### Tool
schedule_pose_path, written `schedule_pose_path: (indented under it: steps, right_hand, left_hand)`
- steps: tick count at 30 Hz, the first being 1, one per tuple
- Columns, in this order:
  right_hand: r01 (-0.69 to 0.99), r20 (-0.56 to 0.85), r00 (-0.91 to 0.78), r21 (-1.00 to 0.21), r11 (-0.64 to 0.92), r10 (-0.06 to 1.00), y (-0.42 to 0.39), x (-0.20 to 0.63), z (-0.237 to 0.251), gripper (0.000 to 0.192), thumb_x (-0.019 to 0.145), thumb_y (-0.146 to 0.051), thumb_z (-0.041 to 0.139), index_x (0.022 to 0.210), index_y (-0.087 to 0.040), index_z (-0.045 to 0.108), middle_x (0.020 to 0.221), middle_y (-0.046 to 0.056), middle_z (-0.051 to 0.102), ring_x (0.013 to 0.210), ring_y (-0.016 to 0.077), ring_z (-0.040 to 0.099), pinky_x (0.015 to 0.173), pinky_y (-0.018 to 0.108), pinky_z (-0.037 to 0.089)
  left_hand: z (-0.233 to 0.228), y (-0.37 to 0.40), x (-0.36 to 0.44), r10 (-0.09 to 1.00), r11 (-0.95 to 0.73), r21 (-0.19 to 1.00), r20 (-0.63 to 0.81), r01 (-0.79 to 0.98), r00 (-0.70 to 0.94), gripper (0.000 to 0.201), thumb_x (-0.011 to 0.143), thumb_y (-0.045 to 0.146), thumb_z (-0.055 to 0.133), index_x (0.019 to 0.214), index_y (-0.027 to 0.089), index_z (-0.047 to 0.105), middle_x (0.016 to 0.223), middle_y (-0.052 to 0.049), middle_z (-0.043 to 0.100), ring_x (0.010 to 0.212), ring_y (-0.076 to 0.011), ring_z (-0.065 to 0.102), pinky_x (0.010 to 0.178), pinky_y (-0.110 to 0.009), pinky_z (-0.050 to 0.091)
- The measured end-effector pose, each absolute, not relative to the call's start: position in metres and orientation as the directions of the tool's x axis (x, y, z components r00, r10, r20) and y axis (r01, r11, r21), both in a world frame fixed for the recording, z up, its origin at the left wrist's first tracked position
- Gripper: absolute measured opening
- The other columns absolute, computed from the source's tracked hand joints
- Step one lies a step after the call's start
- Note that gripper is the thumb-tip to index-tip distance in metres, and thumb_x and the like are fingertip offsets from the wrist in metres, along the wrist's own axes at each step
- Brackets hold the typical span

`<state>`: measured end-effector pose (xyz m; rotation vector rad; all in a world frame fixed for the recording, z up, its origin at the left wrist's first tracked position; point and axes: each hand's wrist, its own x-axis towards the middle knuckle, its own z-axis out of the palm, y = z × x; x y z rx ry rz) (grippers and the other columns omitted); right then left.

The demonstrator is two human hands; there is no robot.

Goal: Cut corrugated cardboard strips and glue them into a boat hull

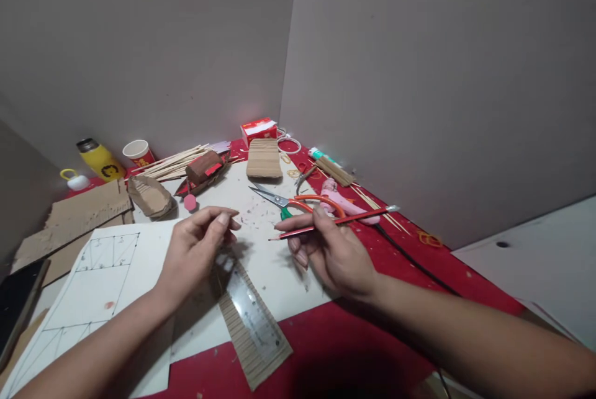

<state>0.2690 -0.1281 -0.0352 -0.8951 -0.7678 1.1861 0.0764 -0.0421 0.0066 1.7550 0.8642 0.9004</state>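
Note:
My right hand (pixel 331 253) holds a red pencil (pixel 358 219) that points left, just above the white sheet. My left hand (pixel 198 247) hovers beside it, fingertips pinched; whether they grip something small I cannot tell. Below both hands a clear ruler (pixel 254 312) lies on a strip of corrugated cardboard (pixel 261 363). Orange-handled scissors (pixel 298 201) lie just beyond the right hand. A paper with drawn triangle lines (pixel 100 281) lies under my left forearm.
On the red table (pixel 354 343) stand a yellow bottle (pixel 100 160), a paper cup (pixel 138 152), wooden sticks (pixel 174 163), a brown cardboard model (pixel 205 169), cardboard pieces (pixel 77 216), a pink glue gun (pixel 342 200) with black cable, a red box (pixel 258 130). Grey walls enclose the corner.

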Motion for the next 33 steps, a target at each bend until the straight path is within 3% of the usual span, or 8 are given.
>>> schedule_pose_path:
  steps: [3, 7, 12, 17, 22, 27, 29, 33]
  right_hand:
    - [-0.499, 0.003, 0.199, -0.861, 0.104, 0.98, -0.123, 0.268, -0.033, 0.049, 0.077, -0.061, 0.068, 0.08, -0.013, 0.076, 0.054, -0.001, 0.057, 0.04, 0.0071, 0.05, 0.034, 0.016, 0.042]
    - [-0.519, -0.007, 0.139, -0.852, 0.067, 0.99, -0.123, 0.266, -0.033, 0.041, 0.078, -0.054, 0.071, 0.078, -0.013, 0.073, 0.057, 0.0, 0.06, 0.041, 0.0075, 0.053, 0.035, 0.016, 0.044]
    - [-0.502, 0.008, 0.074, -0.864, 0.044, 0.997, -0.124, 0.264, -0.036, 0.03, 0.082, -0.044, 0.07, 0.086, -0.014, 0.071, 0.061, 0.0, 0.064, 0.046, 0.0092, 0.059, 0.038, 0.016, 0.048]
    - [-0.489, 0.061, 0.068, -0.868, 0.086, 0.996, -0.123, 0.264, -0.034, 0.022, 0.08, -0.036, 0.073, 0.087, -0.015, 0.072, 0.064, 0.0, 0.067, 0.046, 0.0079, 0.059, 0.039, 0.016, 0.048]
    - [-0.5, 0.126, 0.112, -0.85, 0.165, 0.986, -0.123, 0.267, -0.031, 0.022, 0.081, -0.036, 0.072, 0.09, -0.016, 0.074, 0.064, 0.0, 0.068, 0.046, 0.0078, 0.059, 0.04, 0.016, 0.048]
    - [-0.534, 0.105, 0.16, -0.827, 0.176, 0.981, -0.125, 0.271, -0.03, 0.018, 0.081, -0.034, 0.072, 0.088, -0.017, 0.075, 0.062, -0.001, 0.067, 0.047, 0.0078, 0.06, 0.042, 0.015, 0.047]
    - [-0.548, 0.077, 0.14, -0.824, 0.142, 0.987, -0.125, 0.272, -0.031, 0.02, 0.081, -0.035, 0.072, 0.087, -0.017, 0.075, 0.062, 0.0, 0.068, 0.046, 0.0081, 0.061, 0.042, 0.015, 0.048]
    - [-0.592, 0.008, 0.119, -0.803, 0.077, 0.993, -0.123, 0.272, -0.032, 0.025, 0.079, -0.041, 0.074, 0.084, -0.016, 0.075, 0.061, 0.001, 0.07, 0.045, 0.0092, 0.062, 0.041, 0.016, 0.049]
  left_hand:
    - [0.001, -0.041, 0.084, 0.79, 0.066, 0.996, -0.094, 0.068, 0.606, 0.033, 0.086, 0.046, 0.063, 0.088, 0.014, 0.071, 0.076, -0.004, 0.071, 0.062, -0.0107, 0.064, 0.06, -0.021, 0.052]
    - [-0.004, -0.052, 0.091, 0.689, 0.241, 0.969, -0.21, 0.054, 0.694, 0.038, 0.075, 0.05, 0.073, 0.082, 0.012, 0.071, 0.072, -0.005, 0.072, 0.058, -0.0099, 0.063, 0.058, -0.02, 0.051]
    - [-0.003, -0.055, 0.09, 0.684, 0.26, 0.964, -0.228, 0.06, 0.693, 0.031, 0.071, 0.041, 0.08, 0.073, 0.013, 0.068, 0.066, -0.001, 0.069, 0.055, -0.0079, 0.06, 0.057, -0.019, 0.048]
    - [-0.003, -0.049, 0.086, 0.762, 0.163, 0.985, -0.168, 0.065, 0.626, 0.029, 0.076, 0.04, 0.077, 0.074, 0.014, 0.065, 0.059, 0.001, 0.064, 0.054, -0.0074, 0.057, 0.055, -0.017, 0.045]
    - [-0.006, -0.042, 0.089, 0.853, 0.181, 0.979, -0.108, -0.095, 0.511, 0.025, 0.082, 0.036, 0.071, 0.073, 0.017, 0.058, 0.061, 0.003, 0.061, 0.052, -0.0079, 0.056, 0.053, -0.018, 0.045]
    - [-0.01, -0.041, 0.09, 0.887, 0.187, 0.962, -0.078, -0.199, 0.455, 0.041, 0.091, 0.041, 0.056, 0.058, 0.018, 0.048, 0.05, 0.004, 0.053, 0.045, -0.0089, 0.052, 0.048, -0.021, 0.044]
    - [-0.01, -0.044, 0.09, 0.861, 0.197, 0.967, -0.092, -0.161, 0.5, 0.039, 0.092, 0.04, 0.055, 0.061, 0.016, 0.054, 0.055, 0.002, 0.06, 0.046, -0.0092, 0.055, 0.049, -0.021, 0.046]
    - [-0.006, -0.051, 0.09, 0.796, 0.168, 0.983, -0.092, -0.073, 0.599, 0.023, 0.088, 0.036, 0.063, 0.088, 0.014, 0.07, 0.075, -0.004, 0.072, 0.056, -0.01, 0.063, 0.056, -0.021, 0.051]
